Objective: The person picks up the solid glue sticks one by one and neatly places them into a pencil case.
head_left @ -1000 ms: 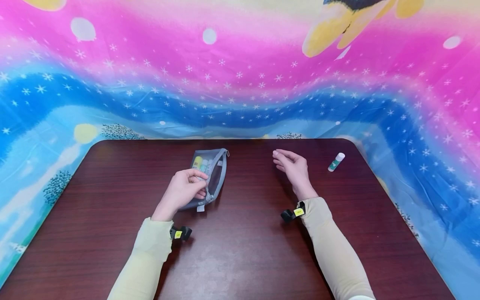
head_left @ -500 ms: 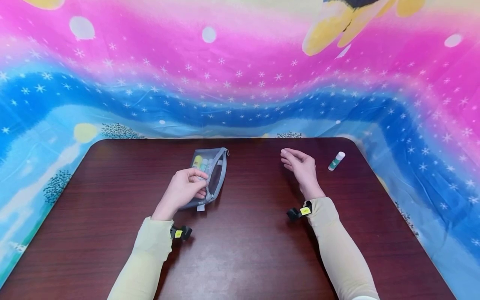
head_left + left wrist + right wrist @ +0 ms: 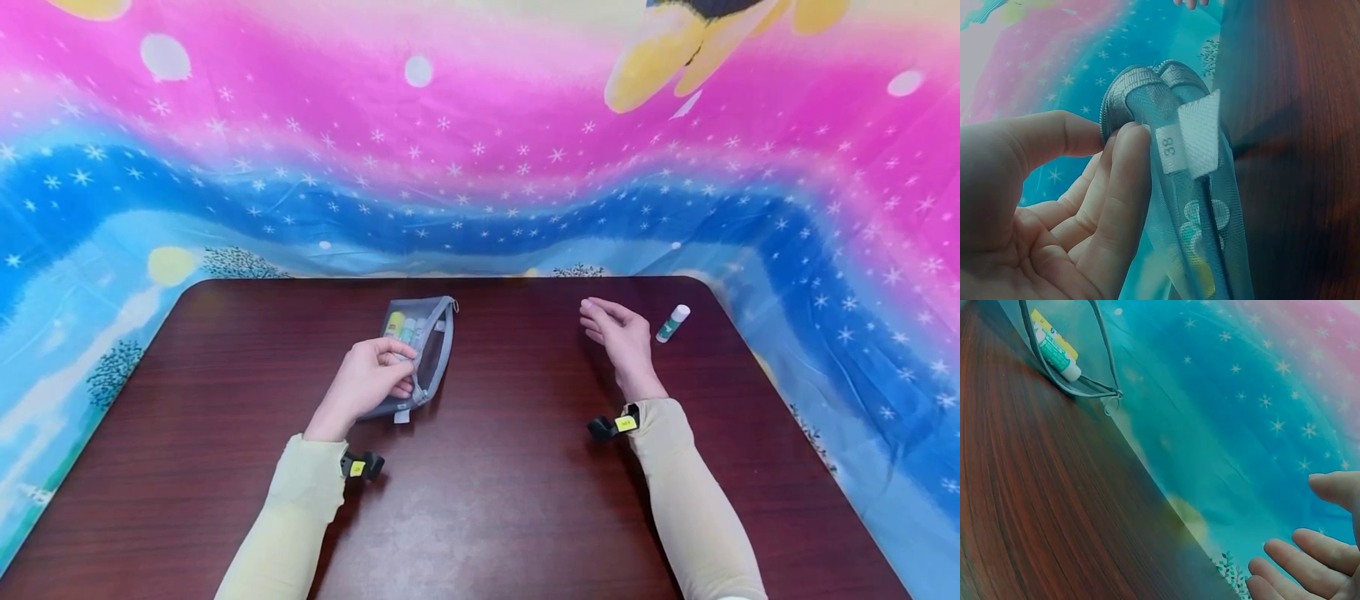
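My left hand [image 3: 372, 372] pinches the zipped edge of a grey mesh pouch [image 3: 438, 354] between thumb and index finger, and the pouch's mouth gapes toward the right. Through the mesh show several glue sticks, one with a yellow body [image 3: 394, 322] and others green and white [image 3: 1060, 356]. In the left wrist view a white tag [image 3: 1200, 134] marked 38 hangs near the fingertips. My right hand [image 3: 621, 335] hovers over the table with nothing in it, fingers relaxed. Just to its right, a green glue stick with a white cap [image 3: 672, 323] is on the table.
The dark red wooden table [image 3: 480, 500] has rounded far corners. A colourful snowflake-print cloth [image 3: 480, 158] hangs behind it and along both sides. A ring pull [image 3: 1112, 406] dangles from the pouch's zip end.
My right hand has moved steadily to the right, closer to the glue stick lying on the table. The left hand and the pouch have stayed in place.
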Available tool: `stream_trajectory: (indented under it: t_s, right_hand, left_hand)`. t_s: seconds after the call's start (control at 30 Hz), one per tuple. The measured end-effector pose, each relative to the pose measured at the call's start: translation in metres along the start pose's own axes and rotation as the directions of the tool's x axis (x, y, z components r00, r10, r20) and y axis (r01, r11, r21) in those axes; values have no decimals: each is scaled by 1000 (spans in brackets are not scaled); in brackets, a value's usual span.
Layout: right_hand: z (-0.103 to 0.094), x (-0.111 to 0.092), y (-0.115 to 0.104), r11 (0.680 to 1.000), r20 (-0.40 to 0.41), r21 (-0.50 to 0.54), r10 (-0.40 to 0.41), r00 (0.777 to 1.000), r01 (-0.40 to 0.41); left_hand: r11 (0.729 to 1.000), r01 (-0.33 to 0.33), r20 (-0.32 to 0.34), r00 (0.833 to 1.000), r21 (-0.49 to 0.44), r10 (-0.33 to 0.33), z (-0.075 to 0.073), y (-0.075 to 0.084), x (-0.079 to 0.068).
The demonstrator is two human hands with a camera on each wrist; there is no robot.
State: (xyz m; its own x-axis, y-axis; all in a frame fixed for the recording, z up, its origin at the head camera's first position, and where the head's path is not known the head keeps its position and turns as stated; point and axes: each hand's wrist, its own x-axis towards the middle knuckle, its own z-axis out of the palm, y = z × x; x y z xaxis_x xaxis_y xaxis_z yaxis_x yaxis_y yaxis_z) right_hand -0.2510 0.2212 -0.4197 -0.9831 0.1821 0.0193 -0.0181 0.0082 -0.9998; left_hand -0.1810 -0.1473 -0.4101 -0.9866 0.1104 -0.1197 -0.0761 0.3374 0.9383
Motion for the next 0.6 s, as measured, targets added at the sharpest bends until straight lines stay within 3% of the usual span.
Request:
stream_trajectory:
  t_s: [0.6]
  right_hand:
    - [-24, -1, -1, 999, -55, -25, 28, 998, -29]
  left_hand:
    - [1000, 6, -9, 1000, 11, -6, 0, 0, 0]
